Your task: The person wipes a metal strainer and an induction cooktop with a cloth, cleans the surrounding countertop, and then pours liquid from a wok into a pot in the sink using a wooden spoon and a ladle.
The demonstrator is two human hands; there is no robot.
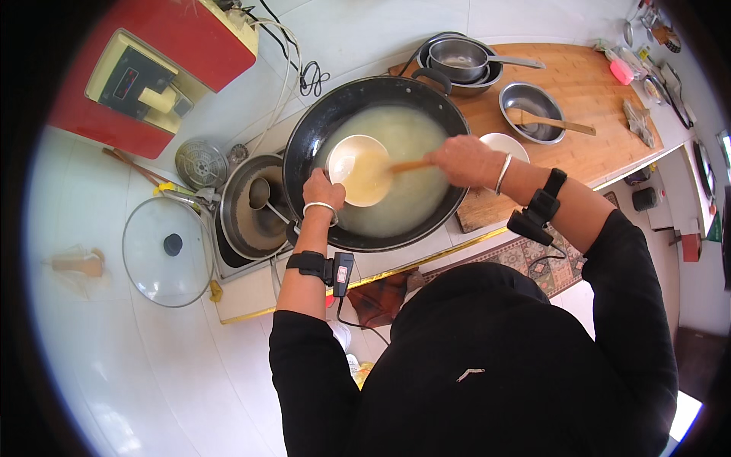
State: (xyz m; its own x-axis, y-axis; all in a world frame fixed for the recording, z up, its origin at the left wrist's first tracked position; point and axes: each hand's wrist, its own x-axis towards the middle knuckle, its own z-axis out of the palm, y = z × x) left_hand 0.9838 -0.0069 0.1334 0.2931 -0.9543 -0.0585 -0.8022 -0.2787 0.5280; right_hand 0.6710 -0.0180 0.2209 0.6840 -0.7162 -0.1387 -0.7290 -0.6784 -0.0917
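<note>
My left hand [324,191] grips the near left rim of a white bowl [341,161], which holds pale yellow liquid [365,181]. The bowl is over a large black wok [305,140] with cloudy, pale greenish liquid [420,200] in it. In my right hand [460,160] is the handle of a wooden utensil [408,165]; its far end is blurred at the yellow liquid in the bowl. Behind my right wrist a white dish [506,146] is partly hidden.
Right of the wok, a wooden board [594,85] bears a steel bowl [531,94] with a wooden spatula [548,121] and stacked pans [460,60]. At left are a pan [243,228] holding a ladle [260,193], a glass lid [154,245] and a steamer plate [201,164].
</note>
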